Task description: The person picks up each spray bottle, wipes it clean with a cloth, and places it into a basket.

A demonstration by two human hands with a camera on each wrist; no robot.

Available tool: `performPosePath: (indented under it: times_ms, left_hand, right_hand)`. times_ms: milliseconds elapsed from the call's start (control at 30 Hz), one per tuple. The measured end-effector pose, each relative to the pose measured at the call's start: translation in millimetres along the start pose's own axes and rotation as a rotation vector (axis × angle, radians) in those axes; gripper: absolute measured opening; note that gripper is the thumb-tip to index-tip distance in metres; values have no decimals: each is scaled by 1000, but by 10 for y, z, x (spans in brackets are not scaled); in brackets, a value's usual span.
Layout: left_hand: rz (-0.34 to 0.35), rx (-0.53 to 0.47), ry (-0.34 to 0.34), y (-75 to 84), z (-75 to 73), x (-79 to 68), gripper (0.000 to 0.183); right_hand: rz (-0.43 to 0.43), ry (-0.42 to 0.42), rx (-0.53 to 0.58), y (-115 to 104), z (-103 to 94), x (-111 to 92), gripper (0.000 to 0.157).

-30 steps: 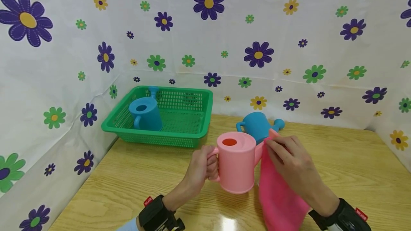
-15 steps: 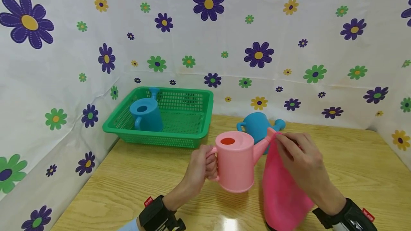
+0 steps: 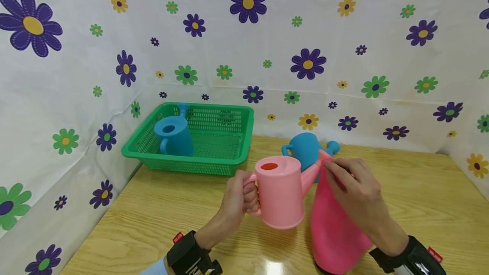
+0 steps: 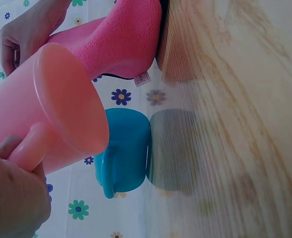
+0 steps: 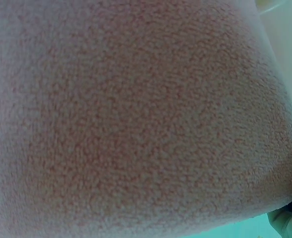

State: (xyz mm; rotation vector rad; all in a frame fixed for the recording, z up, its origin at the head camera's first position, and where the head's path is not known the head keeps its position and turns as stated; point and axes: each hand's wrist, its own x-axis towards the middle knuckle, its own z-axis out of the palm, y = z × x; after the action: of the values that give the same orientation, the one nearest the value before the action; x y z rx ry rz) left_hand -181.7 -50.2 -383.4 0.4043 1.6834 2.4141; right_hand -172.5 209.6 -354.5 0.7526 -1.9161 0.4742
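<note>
My left hand (image 3: 240, 200) grips the handle of a pink watering can (image 3: 280, 194), holding it upright above the table. Its spout points right and up. At the spout's tip, my right hand (image 3: 361, 200) pinches a bright pink cloth (image 3: 336, 232) against the spout; the rest of the cloth hangs down below the fingers. In the left wrist view the can's round base (image 4: 74, 99) faces the camera, and the cloth (image 4: 121, 42) shows a dark edge and a small white tag. Fuzzy cloth (image 5: 136, 124) fills most of the right wrist view, hiding the right fingers.
Behind the pink can, a blue watering can (image 3: 304, 150) stands on the wooden table (image 3: 160, 215), partly hidden. A green basket (image 3: 198, 169) at the back left holds another blue watering can (image 3: 177, 139). A flowered white sheet (image 3: 214, 46) hangs behind the table.
The right hand has moved right and slightly up along the spout with the cloth, then a little back left. The left hand and pink can have shifted slightly left.
</note>
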Motion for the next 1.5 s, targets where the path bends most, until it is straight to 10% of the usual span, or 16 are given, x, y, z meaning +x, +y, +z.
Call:
performPosePath:
  times_ms: [1000, 1500]
  left_hand:
    - [-41, -118, 60, 18, -15, 23, 44]
    - [-31, -130, 67, 6, -36, 8, 43]
  right_hand:
    - [-246, -79, 231, -162, 135, -28, 43]
    - [-234, -121, 242, -226, 148, -79, 46]
